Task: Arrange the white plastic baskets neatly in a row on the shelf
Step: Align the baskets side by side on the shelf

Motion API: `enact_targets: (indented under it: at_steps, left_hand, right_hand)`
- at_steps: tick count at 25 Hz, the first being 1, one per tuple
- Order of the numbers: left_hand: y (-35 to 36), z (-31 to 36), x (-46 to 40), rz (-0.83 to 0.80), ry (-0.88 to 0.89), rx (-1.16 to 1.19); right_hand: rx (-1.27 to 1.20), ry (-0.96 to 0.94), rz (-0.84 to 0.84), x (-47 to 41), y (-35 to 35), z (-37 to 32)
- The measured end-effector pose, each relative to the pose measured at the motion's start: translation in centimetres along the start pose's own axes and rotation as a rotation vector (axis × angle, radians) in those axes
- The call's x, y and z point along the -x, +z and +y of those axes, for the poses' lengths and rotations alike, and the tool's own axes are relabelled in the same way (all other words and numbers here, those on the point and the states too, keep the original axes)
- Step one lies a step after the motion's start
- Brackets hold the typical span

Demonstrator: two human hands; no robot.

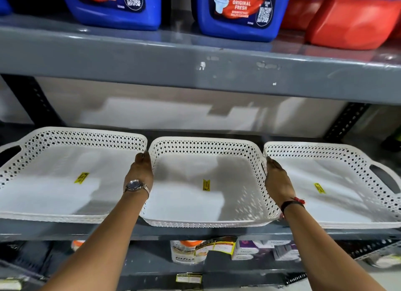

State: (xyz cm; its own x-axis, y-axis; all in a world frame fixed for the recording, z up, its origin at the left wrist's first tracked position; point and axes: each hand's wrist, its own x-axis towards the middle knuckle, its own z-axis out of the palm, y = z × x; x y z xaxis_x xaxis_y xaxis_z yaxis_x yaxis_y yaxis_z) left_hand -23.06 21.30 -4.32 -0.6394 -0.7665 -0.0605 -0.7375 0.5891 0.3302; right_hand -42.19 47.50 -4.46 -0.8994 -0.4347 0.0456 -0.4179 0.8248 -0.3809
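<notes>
Three white baskets sit in a row on a grey metal shelf [65, 230] — left basket [65, 138], middle basket [206, 145], right basket [325, 151], rims nearly touching. Each has a perforated wall, a plain floor and a yellow sticker [206, 184]. The left hand [141, 171] presses flat against the middle basket's left wall, the right hand [276, 180] against its right wall; both grips are clamped on that basket from the sides, fingers mostly hidden. A wristwatch [135, 185] is on the left wrist, a dark band [291, 202] on the right. The upper shelf [195, 73] has chipped grey paint and carries blue jugs [238, 13] and red jugs [351, 19]. Below — small boxes [245, 250], blurred. Pale back wall [152, 112] behind.
</notes>
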Motion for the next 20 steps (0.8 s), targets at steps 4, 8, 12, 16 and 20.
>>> enact_targets:
  at_steps: [4,8,12,16,20]
  left_hand:
    - [-0.1,0.0,0.4,0.004,0.007,-0.002]
    - [-0.3,0.0,0.5,0.004,0.01,-0.011]
    - [-0.7,0.2,0.7,-0.017,-0.012,-0.025]
    - [-1.1,0.2,0.8,-0.015,-0.029,-0.049]
    - [-1.3,0.6,0.8,-0.033,-0.048,-0.041]
  right_hand:
    - [-0.006,0.005,0.008,0.2,0.1,0.1]
    - [-0.007,0.017,0.015,0.3,0.1,0.1]
    - [-0.001,0.0,-0.003,0.1,0.1,0.2]
    - [0.0,-0.011,-0.004,0.0,0.1,-0.1]
    - [0.019,-0.007,0.005,0.0,0.1,0.1]
